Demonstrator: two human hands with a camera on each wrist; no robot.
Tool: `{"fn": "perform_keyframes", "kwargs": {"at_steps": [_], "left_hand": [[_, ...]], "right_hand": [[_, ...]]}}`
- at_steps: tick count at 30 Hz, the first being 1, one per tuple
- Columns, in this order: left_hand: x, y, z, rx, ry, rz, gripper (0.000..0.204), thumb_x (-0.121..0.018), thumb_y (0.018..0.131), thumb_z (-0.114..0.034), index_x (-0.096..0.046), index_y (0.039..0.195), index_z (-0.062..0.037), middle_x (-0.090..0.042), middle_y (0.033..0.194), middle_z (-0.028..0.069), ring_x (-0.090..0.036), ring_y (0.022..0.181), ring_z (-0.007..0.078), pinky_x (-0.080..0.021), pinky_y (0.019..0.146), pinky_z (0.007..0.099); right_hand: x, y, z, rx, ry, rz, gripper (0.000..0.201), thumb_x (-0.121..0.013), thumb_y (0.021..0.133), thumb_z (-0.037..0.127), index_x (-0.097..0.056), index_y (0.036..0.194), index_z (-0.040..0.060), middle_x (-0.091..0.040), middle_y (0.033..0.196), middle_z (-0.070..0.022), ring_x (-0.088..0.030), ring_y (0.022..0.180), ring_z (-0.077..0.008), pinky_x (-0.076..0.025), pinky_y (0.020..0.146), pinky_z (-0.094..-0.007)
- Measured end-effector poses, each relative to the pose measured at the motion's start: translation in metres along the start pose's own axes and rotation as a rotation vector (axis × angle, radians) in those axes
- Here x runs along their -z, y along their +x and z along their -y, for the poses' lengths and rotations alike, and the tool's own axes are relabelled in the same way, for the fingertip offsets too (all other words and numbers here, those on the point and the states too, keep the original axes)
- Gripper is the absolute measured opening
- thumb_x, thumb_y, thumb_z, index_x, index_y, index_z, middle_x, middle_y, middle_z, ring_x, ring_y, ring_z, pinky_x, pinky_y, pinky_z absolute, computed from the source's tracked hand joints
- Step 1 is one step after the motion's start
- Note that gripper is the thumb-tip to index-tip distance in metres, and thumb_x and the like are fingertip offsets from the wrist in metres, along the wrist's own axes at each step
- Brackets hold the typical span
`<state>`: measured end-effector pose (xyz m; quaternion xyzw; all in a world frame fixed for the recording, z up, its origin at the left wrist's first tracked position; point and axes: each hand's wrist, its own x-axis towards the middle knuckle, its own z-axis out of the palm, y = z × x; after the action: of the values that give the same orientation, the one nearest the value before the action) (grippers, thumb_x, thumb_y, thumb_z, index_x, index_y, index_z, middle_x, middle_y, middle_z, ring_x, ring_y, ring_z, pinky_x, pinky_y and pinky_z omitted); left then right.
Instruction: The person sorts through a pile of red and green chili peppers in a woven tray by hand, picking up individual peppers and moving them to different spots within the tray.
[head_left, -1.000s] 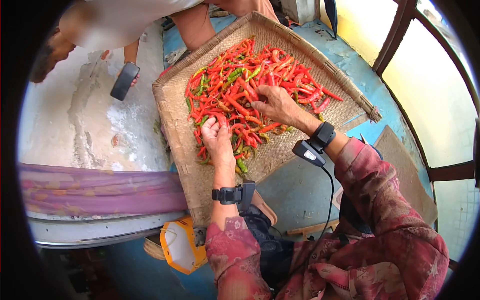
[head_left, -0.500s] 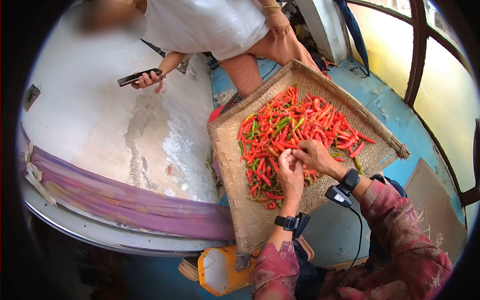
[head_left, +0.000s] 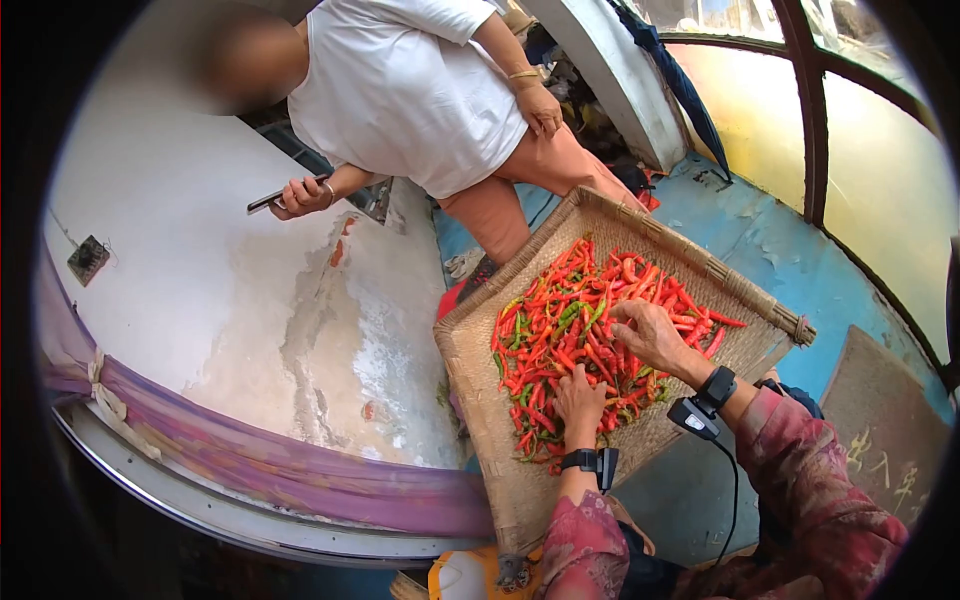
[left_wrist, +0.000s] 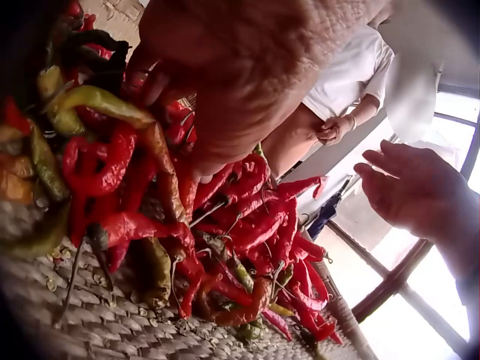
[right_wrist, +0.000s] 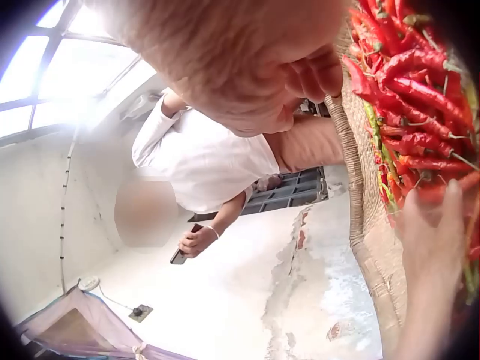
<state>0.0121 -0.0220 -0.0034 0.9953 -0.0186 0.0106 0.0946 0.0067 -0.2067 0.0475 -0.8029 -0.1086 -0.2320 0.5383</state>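
Observation:
Red chili peppers, a few of them green, lie heaped in a shallow woven tray (head_left: 470,365). My left hand (head_left: 580,403) reaches down into the near part of the heap (head_left: 545,350), its fingertips among the peppers. Two fingers of that left hand (right_wrist: 431,259) look extended and spread against red peppers (right_wrist: 431,161) in the right wrist view. Above the heap, to the right, is my right hand (head_left: 655,335), its fingers loosely bent. In the left wrist view the right hand (left_wrist: 412,187) is raised off the peppers, with nothing visible in it.
Beyond the tray a person in a white shirt (head_left: 410,90) holds a phone (head_left: 285,197). A purple cloth (head_left: 300,470) runs along the left side. An orange-edged box (head_left: 465,575) is under the tray's near corner. A folded umbrella (head_left: 680,80) leans by the windows.
My hands met over the heap half a second ago; now they are apart, the left lower among the peppers, the right raised. The head view has shifted, showing more of the other person.

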Motion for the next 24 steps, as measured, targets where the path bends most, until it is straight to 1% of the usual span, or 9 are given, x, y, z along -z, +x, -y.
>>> {"fn": "perform_keyframes", "kwargs": {"at_steps": [4,5,9,11,15,17,20,22,24], "left_hand": [[-0.015,-0.004,-0.006,-0.124,0.075,0.020,0.025,-0.060,0.076,-0.023,-0.056,0.095,-0.0063,-0.056,0.097,0.0207,-0.058,0.087,0.0378,-0.047,0.074,0.0458],[-0.021,-0.006,-0.006,-0.170,0.103,-0.068,0.016,-0.058,0.076,-0.019,-0.057,0.084,-0.0051,-0.057,0.088,0.0183,-0.058,0.081,0.0366,-0.048,0.069,0.0437],[0.008,-0.029,-0.008,-0.147,0.060,-0.001,0.014,-0.060,0.076,-0.018,-0.058,0.082,-0.0057,-0.056,0.082,0.0151,-0.058,0.079,0.0338,-0.047,0.067,0.0416],[0.018,-0.037,0.000,-0.172,-0.205,-0.219,0.010,-0.062,0.074,-0.013,-0.058,0.080,-0.0060,-0.055,0.080,0.0121,-0.058,0.074,0.0307,-0.046,0.064,0.0395],[0.037,-0.043,0.005,-0.234,-0.373,-0.465,0.008,-0.061,0.074,-0.003,-0.056,0.080,-0.0053,-0.051,0.077,0.0092,-0.055,0.068,0.0254,-0.044,0.061,0.0362],[0.039,-0.045,0.008,-0.285,-0.342,-0.479,0.010,-0.060,0.074,-0.003,-0.055,0.082,-0.0046,-0.050,0.078,0.0093,-0.055,0.068,0.0250,-0.044,0.061,0.0361],[0.043,-0.048,0.014,-0.311,-0.391,-0.441,0.014,-0.058,0.072,0.000,-0.053,0.086,-0.0028,-0.049,0.082,0.0107,-0.054,0.068,0.0255,-0.044,0.062,0.0367],[0.047,-0.049,0.019,-0.317,-0.385,-0.312,0.013,-0.057,0.071,0.000,-0.052,0.082,-0.0021,-0.050,0.085,0.0133,-0.052,0.086,0.0341,-0.042,0.071,0.0430],[0.043,-0.049,0.019,-0.369,-0.333,-0.261,0.013,-0.057,0.070,0.002,-0.051,0.081,-0.0022,-0.050,0.085,0.0133,-0.052,0.085,0.0344,-0.042,0.071,0.0432]], "right_hand": [[0.002,-0.004,0.007,0.035,-0.051,0.149,0.018,-0.059,0.080,0.014,-0.061,0.089,-0.0015,-0.060,0.076,-0.0181,-0.060,0.073,-0.0343,-0.048,0.065,-0.0412],[-0.001,-0.006,0.002,0.084,-0.089,0.220,0.017,-0.059,0.079,0.011,-0.060,0.091,-0.0011,-0.061,0.077,-0.0176,-0.060,0.073,-0.0327,-0.048,0.066,-0.0401],[-0.015,-0.014,-0.003,0.136,-0.120,0.304,0.015,-0.059,0.079,0.012,-0.062,0.087,-0.0002,-0.062,0.078,-0.0168,-0.061,0.074,-0.0327,-0.049,0.066,-0.0400],[-0.022,-0.019,-0.001,0.102,-0.105,0.333,0.017,-0.058,0.079,0.014,-0.063,0.088,0.0003,-0.062,0.079,-0.0179,-0.061,0.076,-0.0337,-0.048,0.066,-0.0417],[-0.042,-0.026,0.003,0.026,-0.017,0.400,0.024,-0.060,0.082,0.022,-0.064,0.091,0.0002,-0.063,0.080,-0.0187,-0.062,0.076,-0.0339,-0.049,0.067,-0.0418],[-0.053,-0.026,0.005,0.073,0.072,0.417,0.035,-0.058,0.086,0.031,-0.063,0.098,-0.0008,-0.063,0.083,-0.0163,-0.063,0.077,-0.0282,-0.049,0.066,-0.0371],[-0.069,-0.026,0.007,0.038,0.328,0.357,0.035,-0.058,0.087,0.033,-0.062,0.092,-0.0005,-0.062,0.075,-0.0119,-0.061,0.068,-0.0226,-0.047,0.060,-0.0358],[-0.061,-0.022,0.020,-0.040,0.487,0.412,0.034,-0.058,0.086,0.032,-0.061,0.079,-0.0014,-0.060,0.069,-0.0160,-0.060,0.061,-0.0202,-0.046,0.055,-0.0373],[-0.068,-0.021,0.008,-0.051,0.245,0.402,0.036,-0.060,0.084,0.030,-0.056,0.071,-0.0021,-0.056,0.063,-0.0174,-0.058,0.057,-0.0240,-0.043,0.052,-0.0393]]}}
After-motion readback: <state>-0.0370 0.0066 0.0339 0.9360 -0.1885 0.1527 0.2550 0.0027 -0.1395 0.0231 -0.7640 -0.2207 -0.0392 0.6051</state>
